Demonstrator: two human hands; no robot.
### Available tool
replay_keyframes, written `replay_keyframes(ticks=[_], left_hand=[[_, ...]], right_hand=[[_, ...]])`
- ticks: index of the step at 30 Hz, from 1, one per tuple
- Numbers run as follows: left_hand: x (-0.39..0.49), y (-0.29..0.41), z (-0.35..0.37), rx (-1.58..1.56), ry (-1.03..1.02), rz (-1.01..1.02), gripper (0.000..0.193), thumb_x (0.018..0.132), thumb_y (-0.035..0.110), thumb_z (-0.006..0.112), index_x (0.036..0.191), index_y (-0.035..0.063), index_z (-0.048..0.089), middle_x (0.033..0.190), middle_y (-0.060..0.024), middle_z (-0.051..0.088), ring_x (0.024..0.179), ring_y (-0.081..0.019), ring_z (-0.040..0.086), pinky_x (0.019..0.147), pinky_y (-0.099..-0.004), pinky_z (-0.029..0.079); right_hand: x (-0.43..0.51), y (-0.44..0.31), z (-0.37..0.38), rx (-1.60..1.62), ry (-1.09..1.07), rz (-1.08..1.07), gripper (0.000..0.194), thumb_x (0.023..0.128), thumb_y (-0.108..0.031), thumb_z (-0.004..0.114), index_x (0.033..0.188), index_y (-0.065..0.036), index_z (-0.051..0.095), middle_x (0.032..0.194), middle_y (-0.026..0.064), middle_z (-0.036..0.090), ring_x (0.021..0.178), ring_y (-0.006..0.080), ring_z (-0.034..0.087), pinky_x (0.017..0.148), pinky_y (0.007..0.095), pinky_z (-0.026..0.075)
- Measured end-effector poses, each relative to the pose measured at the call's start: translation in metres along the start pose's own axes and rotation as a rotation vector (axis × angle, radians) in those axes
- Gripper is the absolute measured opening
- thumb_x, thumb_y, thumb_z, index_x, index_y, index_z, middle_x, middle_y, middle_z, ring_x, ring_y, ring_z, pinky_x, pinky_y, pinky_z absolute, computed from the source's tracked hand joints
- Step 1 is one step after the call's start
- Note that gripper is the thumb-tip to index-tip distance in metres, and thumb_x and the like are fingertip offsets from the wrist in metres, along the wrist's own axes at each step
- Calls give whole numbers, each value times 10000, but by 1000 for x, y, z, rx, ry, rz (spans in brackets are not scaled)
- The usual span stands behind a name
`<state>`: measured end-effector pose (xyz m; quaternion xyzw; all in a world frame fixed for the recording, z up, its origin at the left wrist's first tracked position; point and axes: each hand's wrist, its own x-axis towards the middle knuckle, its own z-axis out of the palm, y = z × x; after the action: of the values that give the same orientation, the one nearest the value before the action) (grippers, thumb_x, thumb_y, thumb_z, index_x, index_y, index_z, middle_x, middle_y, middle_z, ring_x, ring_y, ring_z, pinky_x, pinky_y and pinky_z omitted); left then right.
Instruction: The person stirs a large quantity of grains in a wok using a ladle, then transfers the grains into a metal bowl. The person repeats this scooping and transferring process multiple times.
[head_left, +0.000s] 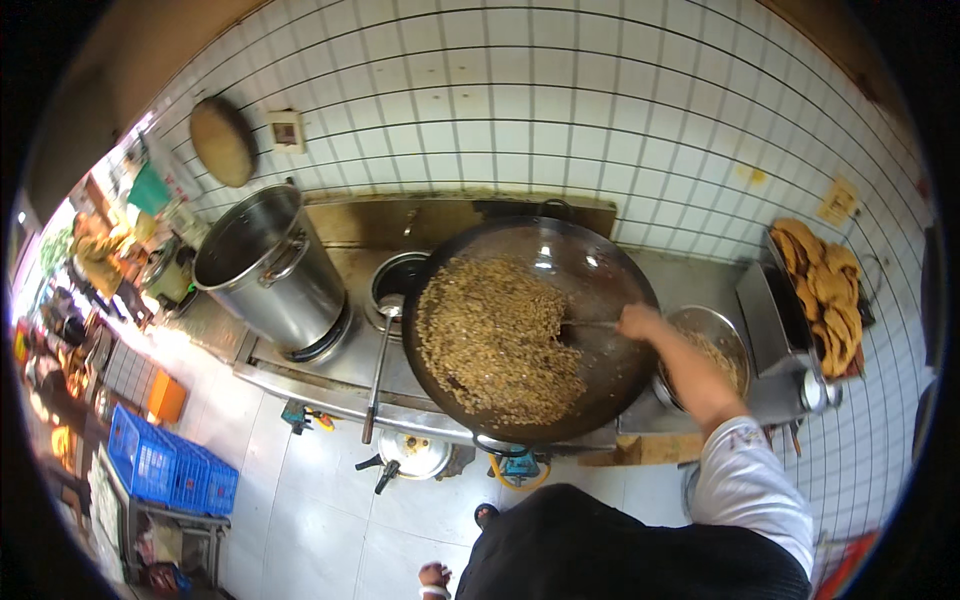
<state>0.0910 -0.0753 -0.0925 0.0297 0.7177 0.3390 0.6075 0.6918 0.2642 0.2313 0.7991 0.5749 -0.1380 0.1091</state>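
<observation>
A very large dark wok (607, 375) sits on the steel stove, with a mound of chopped, brownish food (495, 337) over its left and middle part. My right hand (641, 322) grips the handle of a cooking utensil (589, 323) above the wok's right side; the utensil's head is at the edge of the food, partly hidden. Low in the view, my left hand (434, 574) hangs beside my body, away from the stove, with a white band at the wrist. Its fingers look curled, and whether it holds anything is unclear. Right of the wok, a metal bowl (739, 337) contains shredded food, partly behind my forearm.
Left of the wok stand a small pot (401, 274) with a long-handled ladle (376, 375) and a tall stockpot (255, 240). Fried-looking pieces (825, 285) are piled at right. A pressure cooker (415, 454) is below the stove's front edge. Blue crates (172, 465) and people are at left.
</observation>
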Motion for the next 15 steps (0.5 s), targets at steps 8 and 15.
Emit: replay_keyframes(ticks=[8, 15], left_hand=[[-46, -103, -67, 56, 114, -153, 56, 819, 98, 480, 832, 73, 528, 664, -73, 534, 511, -202, 520, 405, -314, 416], [5, -36, -32, 43, 16, -80, 88, 790, 67, 486, 870, 61, 520, 677, -115, 561, 491, -235, 546, 354, -293, 390]], right_hand=[[-6, -22, 31, 179, 92, 7, 303, 790, -355, 606, 933, -93, 659, 924, 130, 635, 881, 291, 599, 751, 402, 475], [-71, 35, -25, 442, 127, -27, 273, 801, -305, 556, 806, -52, 657, 753, 161, 631, 704, 313, 608, 663, 404, 472]])
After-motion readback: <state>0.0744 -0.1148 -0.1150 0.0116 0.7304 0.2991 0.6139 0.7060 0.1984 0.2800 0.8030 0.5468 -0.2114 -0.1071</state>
